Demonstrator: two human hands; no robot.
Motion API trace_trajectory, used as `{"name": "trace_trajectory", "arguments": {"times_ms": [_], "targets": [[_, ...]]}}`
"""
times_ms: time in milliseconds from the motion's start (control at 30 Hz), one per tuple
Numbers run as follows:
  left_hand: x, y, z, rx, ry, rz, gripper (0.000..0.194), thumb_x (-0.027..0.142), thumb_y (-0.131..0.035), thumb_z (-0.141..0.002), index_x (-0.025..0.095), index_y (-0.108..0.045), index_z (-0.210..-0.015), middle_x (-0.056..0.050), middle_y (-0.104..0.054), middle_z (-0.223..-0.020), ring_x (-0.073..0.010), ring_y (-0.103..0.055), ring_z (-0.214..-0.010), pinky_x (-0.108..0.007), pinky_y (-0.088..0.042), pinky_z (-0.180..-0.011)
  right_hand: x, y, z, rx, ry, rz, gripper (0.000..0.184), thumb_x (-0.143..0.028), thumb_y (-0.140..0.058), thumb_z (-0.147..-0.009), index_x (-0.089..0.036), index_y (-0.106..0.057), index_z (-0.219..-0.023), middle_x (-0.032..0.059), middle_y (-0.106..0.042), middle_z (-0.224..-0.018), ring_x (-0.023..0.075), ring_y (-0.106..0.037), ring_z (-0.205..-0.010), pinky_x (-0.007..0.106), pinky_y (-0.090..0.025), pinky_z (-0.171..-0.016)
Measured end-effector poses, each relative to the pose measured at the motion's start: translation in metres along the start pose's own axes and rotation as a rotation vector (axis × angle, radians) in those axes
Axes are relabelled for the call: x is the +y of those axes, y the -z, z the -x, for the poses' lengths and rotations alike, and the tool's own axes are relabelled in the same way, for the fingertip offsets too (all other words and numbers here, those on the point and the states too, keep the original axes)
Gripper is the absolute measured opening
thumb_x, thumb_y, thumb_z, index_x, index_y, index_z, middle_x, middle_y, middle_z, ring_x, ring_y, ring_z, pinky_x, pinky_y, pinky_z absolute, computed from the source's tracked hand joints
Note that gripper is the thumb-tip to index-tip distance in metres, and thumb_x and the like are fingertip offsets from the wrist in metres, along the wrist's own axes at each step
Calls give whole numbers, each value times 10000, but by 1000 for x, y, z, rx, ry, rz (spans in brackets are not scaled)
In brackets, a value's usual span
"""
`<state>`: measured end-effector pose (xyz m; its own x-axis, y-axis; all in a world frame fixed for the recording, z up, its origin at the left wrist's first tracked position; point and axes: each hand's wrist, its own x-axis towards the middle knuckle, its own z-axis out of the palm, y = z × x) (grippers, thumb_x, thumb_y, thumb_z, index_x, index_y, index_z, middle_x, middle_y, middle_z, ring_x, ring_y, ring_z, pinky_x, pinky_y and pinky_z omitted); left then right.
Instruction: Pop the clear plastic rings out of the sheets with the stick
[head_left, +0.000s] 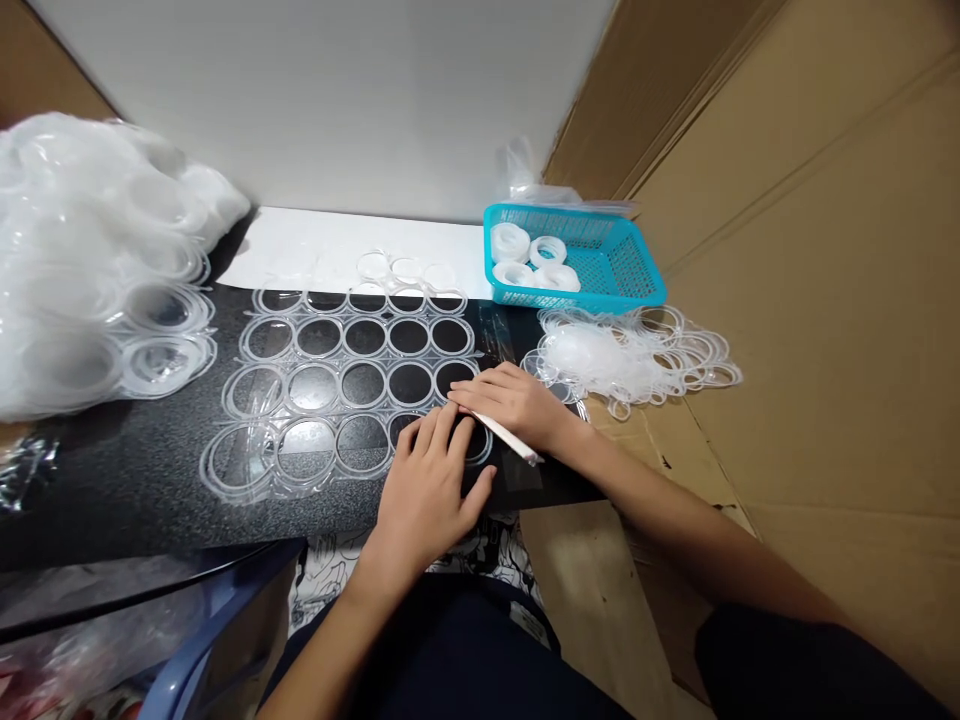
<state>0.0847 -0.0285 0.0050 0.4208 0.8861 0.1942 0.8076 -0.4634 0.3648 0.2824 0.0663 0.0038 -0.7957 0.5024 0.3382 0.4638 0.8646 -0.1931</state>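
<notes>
A clear plastic sheet of joined rings [365,383] lies flat in rows on a dark speckled tabletop [150,470]. My left hand [431,470] rests on its near right part, fingers stretched out and thumb spread. Just to the right, my right hand [514,405] is closed around a slim white stick-shaped tool [506,438]. That tool slants from the fingertips down toward the wrist side; its working tip is hidden by the fingers. The fingertips of both hands almost meet at the right edge of the sheet.
A turquoise basket [577,300] at the back right holds several stacks of white rings [547,250]. Before it lies a pile of thin ring scraps [637,350]. A large bag of ring sheets [82,270] stands left. Cardboard [840,300] walls the right side.
</notes>
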Motion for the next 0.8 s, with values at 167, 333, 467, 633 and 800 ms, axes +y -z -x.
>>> {"name": "trace_trajectory", "arguments": {"times_ms": [167,333,467,633,800], "targets": [[0,1,1,-10,-14,13,487,428,-510,-1033,142,-503,-1426,-177,-536,-1525,-338,-484,-1410,-511,-398,-1128,2,2,-1,40,-58,-14,281,-240,-482,-1087,-196,-698,-1263,75,-786,-1230,221,-702,-1068,389,-439,-864],[0,1,2,-12,-12,13,453,422,-514,-1030,150,-530,-1392,-173,-551,-1500,-348,-504,-1384,-523,-390,-1139,17,9,-21,39,-135,102,319,-228,-432,-1097,-183,-681,-1290,83,-763,-1284,251,-661,-1069,423,-388,-880],[-1,1,3,-13,-25,7,449,423,-507,-1035,152,-529,-1393,-171,-546,-1503,-347,-496,-1388,-529,-379,-1154,40,18,-60,22,-266,188,342,-246,-402,-1101,-158,-683,-1275,117,-745,-1288,284,-627,-1087,458,-366,-942],[-1,2,4,-12,-40,7,448,424,-504,-1040,142,-536,-1387,-168,-550,-1495,-345,-497,-1386,-526,-384,-1158,72,29,-94,167,-378,198,354,-261,-397,-1099,-166,-672,-1302,121,-723,-1298,300,-617,-1177,511,-401,-1043],[-3,4,7,16,-67,77,398,386,-523,-1037,151,-556,-1357,-160,-578,-1468,-333,-499,-1392,-533,-379,-1181,71,42,-99,376,-471,18,338,-357,-458,-1082,-229,-721,-1252,109,-727,-1320,301,-628,-1260,523,-455,-1113]]}}
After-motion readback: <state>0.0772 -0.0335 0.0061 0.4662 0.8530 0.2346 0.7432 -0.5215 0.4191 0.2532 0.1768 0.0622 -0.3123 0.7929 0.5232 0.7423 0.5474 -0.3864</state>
